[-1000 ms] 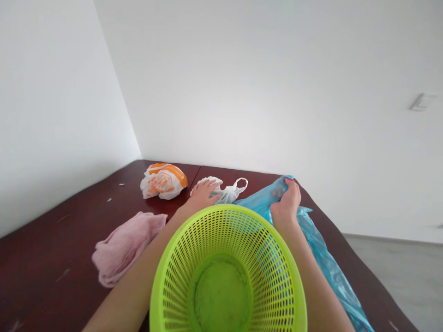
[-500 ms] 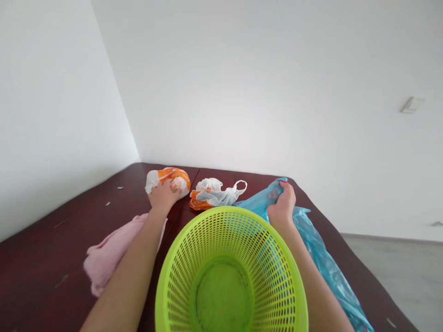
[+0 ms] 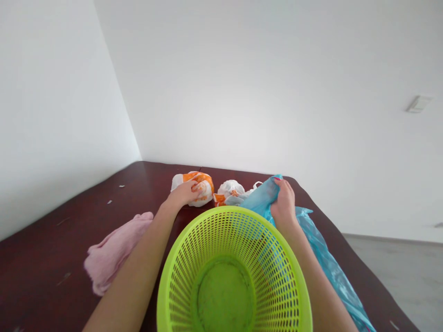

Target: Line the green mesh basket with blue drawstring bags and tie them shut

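My left hand (image 3: 184,192) is closed on a bunched orange and white plastic bag (image 3: 205,192) toward the back of the table. To its right lies a second crumpled white and orange plastic bag (image 3: 231,188), touching or very near the first. My right hand (image 3: 284,201) grips the edge of a blue plastic bag (image 3: 265,196) and holds that part raised, in front of the second bag's handle. The rest of the blue bag trails along under and beside my right forearm. Between my arms stands a green slotted plastic basket (image 3: 224,290), its inside bare.
A folded pink cloth (image 3: 117,251) lies left of my left forearm on the dark red table (image 3: 44,276). Small white scraps (image 3: 110,202) are scattered at the left. White walls (image 3: 242,83) rise behind and to the left; grey floor (image 3: 401,267) shows at the right.
My left hand has slid the orange and white bag to the right, up against the second bag, which has also shifted right. The right hand has barely moved with the blue bag.
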